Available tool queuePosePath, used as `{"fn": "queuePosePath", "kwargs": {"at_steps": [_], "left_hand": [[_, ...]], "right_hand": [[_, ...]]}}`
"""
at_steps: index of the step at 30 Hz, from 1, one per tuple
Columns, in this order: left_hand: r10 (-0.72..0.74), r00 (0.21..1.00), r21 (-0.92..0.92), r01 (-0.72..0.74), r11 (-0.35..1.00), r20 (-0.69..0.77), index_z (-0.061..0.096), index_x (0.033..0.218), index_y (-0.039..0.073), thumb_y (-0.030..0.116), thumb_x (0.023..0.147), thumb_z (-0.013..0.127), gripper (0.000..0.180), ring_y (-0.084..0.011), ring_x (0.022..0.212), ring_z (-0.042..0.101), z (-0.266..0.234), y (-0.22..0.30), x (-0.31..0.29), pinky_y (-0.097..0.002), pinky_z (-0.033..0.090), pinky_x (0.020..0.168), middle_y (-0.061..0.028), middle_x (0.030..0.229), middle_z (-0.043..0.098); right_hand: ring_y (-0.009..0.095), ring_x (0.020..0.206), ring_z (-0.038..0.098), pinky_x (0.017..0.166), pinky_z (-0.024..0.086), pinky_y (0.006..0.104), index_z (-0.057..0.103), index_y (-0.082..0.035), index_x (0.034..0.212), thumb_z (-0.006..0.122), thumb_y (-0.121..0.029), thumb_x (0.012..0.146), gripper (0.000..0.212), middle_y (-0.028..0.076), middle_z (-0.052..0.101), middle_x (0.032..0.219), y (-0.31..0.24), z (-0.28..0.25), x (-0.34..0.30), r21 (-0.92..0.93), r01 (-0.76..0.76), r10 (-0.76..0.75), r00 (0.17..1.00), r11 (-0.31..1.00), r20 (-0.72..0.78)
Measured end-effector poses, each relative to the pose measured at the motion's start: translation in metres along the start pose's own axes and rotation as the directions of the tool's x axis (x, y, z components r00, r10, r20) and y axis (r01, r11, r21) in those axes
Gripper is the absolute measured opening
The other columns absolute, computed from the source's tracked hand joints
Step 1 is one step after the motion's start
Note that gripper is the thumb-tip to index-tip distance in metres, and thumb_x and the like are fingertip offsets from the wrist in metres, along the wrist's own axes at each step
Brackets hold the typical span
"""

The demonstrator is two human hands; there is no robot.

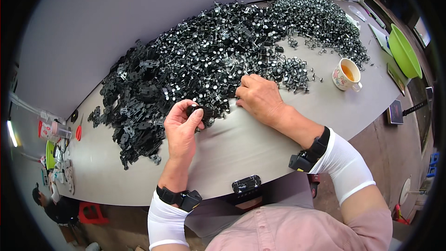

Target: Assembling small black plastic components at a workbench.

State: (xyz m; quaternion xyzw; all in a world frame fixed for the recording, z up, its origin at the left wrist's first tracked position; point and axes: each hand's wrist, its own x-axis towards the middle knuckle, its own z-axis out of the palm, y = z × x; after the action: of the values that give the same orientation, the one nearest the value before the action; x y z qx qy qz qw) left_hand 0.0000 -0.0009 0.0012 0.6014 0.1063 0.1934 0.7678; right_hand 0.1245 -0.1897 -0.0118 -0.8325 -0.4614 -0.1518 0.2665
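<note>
A long heap of small silvery round-headed pins and black plastic parts spreads across the table. In front of the heap, my left hand pinches a small black plastic part between thumb and fingers. My right hand rests at the heap's near edge with its fingers curled down among the pins; what they hold, if anything, is hidden. By the table's front edge lies an oblong black plastic plate with silvery bits on it.
A patterned mug of orange-brown drink stands to the right of the heap. Beyond it is a green basin at the table's right edge. Red-handled scissors lie at the far left. A person sits beyond the left end, near a red stool.
</note>
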Motion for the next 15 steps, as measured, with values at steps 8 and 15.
{"fn": "queuePosePath", "kwargs": {"at_steps": [8, 15], "left_hand": [[-0.228, 0.972, -0.161, 0.234, 0.959, 0.057, 0.048, 0.086, 0.006, 0.001, 0.085, 0.064, 0.017, -0.0152, 0.060, 0.061, 0.003, -0.004, -0.004, -0.0226, 0.044, 0.044, -0.0085, 0.076, 0.061], [-0.288, 0.953, -0.212, 0.301, 0.930, 0.090, 0.049, 0.085, 0.003, 0.000, 0.084, 0.067, 0.018, -0.0155, 0.058, 0.062, 0.010, -0.008, -0.005, -0.0222, 0.043, 0.042, -0.0092, 0.076, 0.061]], "right_hand": [[0.025, 0.082, 0.058, 0.071, 0.049, 0.0381, 0.064, -0.006, 0.070, 0.071, -0.006, 0.069, 0.007, 0.007, 0.058, 0.081, -0.001, -0.018, 0.003, 0.289, -0.076, 0.102, 0.992, 0.954, -0.076], [0.026, 0.086, 0.057, 0.075, 0.046, 0.0398, 0.060, -0.004, 0.089, 0.071, 0.002, 0.066, 0.027, 0.007, 0.060, 0.087, -0.020, -0.008, 0.004, 0.500, 0.147, -0.089, 0.986, 0.854, -0.138]]}}
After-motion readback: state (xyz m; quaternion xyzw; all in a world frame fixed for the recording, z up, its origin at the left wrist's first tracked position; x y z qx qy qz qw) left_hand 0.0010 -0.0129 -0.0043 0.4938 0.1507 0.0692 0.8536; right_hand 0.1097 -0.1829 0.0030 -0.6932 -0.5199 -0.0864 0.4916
